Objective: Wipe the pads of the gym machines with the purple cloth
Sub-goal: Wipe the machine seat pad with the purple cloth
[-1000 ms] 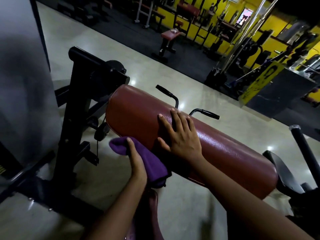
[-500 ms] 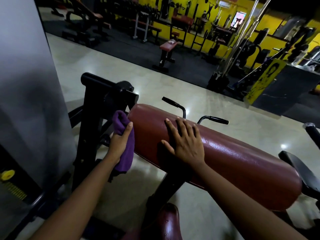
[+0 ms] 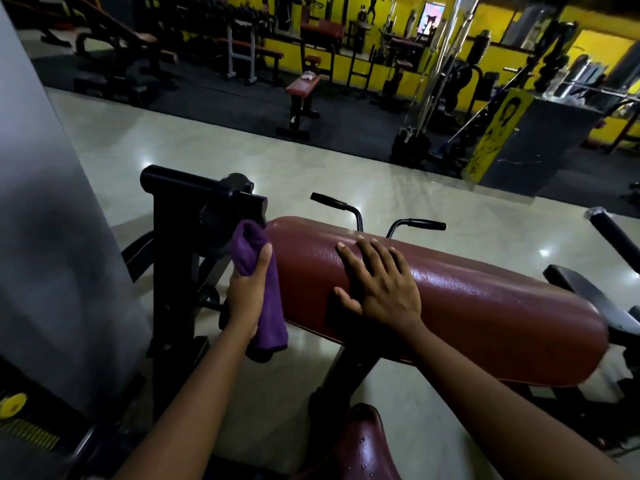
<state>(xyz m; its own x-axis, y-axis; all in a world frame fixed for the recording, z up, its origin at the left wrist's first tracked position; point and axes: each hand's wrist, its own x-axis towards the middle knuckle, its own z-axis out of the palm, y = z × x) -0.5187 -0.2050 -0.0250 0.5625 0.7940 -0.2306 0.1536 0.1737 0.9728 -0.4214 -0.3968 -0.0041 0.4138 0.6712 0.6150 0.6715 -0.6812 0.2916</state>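
Seat: a maroon seat (image 3: 360,445) sits at the bottom edge, nearest the camera.
Left hand: the left hand (image 3: 247,296) grips the cloth, fingers curled round it and the thumb laid up along its near face.
Cloth: the purple cloth (image 3: 258,268) stands bunched and upright in that hand. It is against the left end of the pad, between the pad and the frame. Its top pokes above the thumb and its lower end hangs free below the hand.
Right hand: the right hand (image 3: 381,282) lies palm-down on top of the pad, fingers straight and a little apart, thumb out to the left. It holds nothing.
Pad: a long, glossy maroon pad (image 3: 467,306) runs across the view, dropping toward the right, on a black post.
Frame: a black frame (image 3: 173,265) stands just beside the pad's left end.
Handles: two black handles (image 3: 419,223) rise just behind the pad, beyond the right fingertips.
Left side: a blurred grey panel (image 3: 41,237), with a yellow knob (image 3: 12,405) at its foot.
Floor: pale shiny floor (image 3: 311,161), then a dark mat.
Far: a bench (image 3: 303,86) with a maroon top stands on the mat. Behind it, racks and machines line a yellow wall (image 3: 602,46), too dim for detail.
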